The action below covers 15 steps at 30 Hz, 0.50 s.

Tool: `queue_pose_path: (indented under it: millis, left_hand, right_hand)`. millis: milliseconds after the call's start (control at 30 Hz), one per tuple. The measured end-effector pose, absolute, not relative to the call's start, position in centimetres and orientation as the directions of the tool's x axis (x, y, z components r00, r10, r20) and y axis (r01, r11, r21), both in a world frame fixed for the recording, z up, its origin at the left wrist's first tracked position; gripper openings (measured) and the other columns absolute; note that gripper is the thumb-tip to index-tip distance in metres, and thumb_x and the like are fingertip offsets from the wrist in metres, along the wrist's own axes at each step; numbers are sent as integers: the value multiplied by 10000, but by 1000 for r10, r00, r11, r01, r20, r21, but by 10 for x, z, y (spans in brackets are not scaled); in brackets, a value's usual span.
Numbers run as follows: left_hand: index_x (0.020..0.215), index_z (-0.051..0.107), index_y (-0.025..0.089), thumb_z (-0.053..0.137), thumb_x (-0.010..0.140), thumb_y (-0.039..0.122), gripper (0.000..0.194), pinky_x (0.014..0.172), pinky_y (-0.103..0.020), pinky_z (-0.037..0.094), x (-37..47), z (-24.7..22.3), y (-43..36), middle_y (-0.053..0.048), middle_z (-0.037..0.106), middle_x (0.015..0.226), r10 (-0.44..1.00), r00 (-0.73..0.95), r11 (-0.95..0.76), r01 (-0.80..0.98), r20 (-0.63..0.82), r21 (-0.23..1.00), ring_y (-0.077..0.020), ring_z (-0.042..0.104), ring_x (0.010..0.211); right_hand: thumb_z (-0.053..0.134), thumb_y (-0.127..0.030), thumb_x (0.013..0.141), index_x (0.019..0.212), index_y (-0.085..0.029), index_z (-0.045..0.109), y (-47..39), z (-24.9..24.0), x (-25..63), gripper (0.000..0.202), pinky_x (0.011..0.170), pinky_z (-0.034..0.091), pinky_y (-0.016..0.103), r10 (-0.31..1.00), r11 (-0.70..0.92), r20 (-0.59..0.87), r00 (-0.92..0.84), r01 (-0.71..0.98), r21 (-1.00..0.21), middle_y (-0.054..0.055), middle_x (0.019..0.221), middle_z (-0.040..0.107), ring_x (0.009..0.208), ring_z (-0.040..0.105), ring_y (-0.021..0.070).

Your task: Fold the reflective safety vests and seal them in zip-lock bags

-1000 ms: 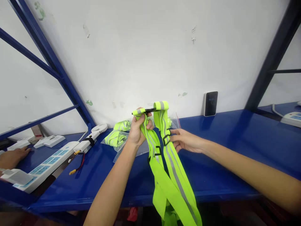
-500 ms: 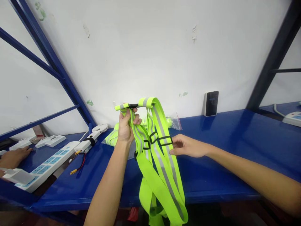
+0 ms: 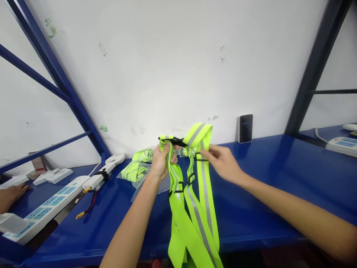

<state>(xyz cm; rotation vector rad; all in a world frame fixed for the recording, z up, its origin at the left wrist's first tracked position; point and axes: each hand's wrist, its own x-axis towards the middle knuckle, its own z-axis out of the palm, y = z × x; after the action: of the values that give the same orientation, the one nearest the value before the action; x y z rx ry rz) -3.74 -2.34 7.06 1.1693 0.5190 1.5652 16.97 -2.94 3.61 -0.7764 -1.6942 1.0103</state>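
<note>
A neon-yellow reflective harness (image 3: pixel 206 190) with grey stripes hangs from my hands over the table's front edge. My left hand (image 3: pixel 161 160) is closed around its upper end, just under the black buckle (image 3: pixel 177 141). At the right-hand strap, my right hand (image 3: pixel 223 160) pinches the webbing beside a black slider (image 3: pixel 199 156); the fingertips partly cover that slider. Another slider (image 3: pixel 191 178) sits lower on the middle strap. The harness's bottom runs out of view.
Bagged yellow reflective straps (image 3: pixel 135 171) lie behind my left hand on the blue table (image 3: pixel 267 186). Left are a white fan (image 3: pixel 115 159), a power strip (image 3: pixel 52 203) and a cable with yellow connectors (image 3: pixel 90 201). Another person's hand (image 3: pixel 13 193) rests far left. A black-screened device (image 3: pixel 245 128) leans on the wall.
My right hand has risen with the slider, which is now nearer the strap's upper fold. My left hand, still holding the harness, sits lower and further right in view; the camera has shifted.
</note>
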Motion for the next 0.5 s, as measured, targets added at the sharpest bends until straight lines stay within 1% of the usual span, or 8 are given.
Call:
queue_pose_path:
  millis: [100,200,300,367,400,467,500]
  left_hand:
    - [781,516,166,812,677,468,436,366,-196,365,-28,60,-23,31,617,626,936,87,-268,-453,341,850,-36,405,334]
    - [685,486,170,793,682,512,459,358,-204,350,-13,44,-33,51,520,489,951,173,-162,-430,258,888,-58,403,322]
    - [670,495,170,792,699,482,431,372,-211,355,-1,28,-50,57,472,452,956,233,-61,-440,180,896,-67,410,331]
    - [676,496,173,791,713,448,405,379,-204,355,0,25,-60,57,476,458,968,208,-28,-472,142,881,-71,427,348]
    - [669,490,174,795,713,435,403,382,-198,357,-1,27,-63,58,475,460,975,179,-29,-497,135,867,-71,436,358]
    - [654,485,171,802,708,426,410,403,-189,393,-6,37,-65,62,484,470,983,104,-69,-542,148,838,-70,469,382]
    - [651,490,167,805,705,424,410,425,-187,425,-9,45,-64,62,497,481,984,71,-99,-558,166,824,-69,494,398]
  right_hand:
    - [598,-429,868,916,-173,695,-17,50,179,277,584,473,321,828,561,554,-87,160,-812,66,836,687,718,606,221]
    - [573,-341,861,927,-157,707,1,63,191,237,607,496,330,788,595,615,23,229,-771,90,879,710,719,620,220]
    - [547,-246,834,889,-144,710,18,67,206,200,650,500,335,755,586,643,131,306,-750,120,915,723,783,632,238]
    - [530,-223,825,891,-150,709,27,63,215,204,655,496,329,738,570,652,176,354,-741,125,935,723,801,632,239]
    - [524,-223,826,927,-156,707,31,59,218,219,651,491,327,729,562,658,188,383,-733,119,930,720,778,632,232]
    - [543,-237,825,1061,-179,686,36,47,221,282,642,477,326,729,547,662,171,436,-715,86,873,709,683,617,207]
    - [569,-250,820,1113,-191,669,36,40,220,315,639,469,325,742,546,657,133,449,-707,64,823,699,636,603,197]
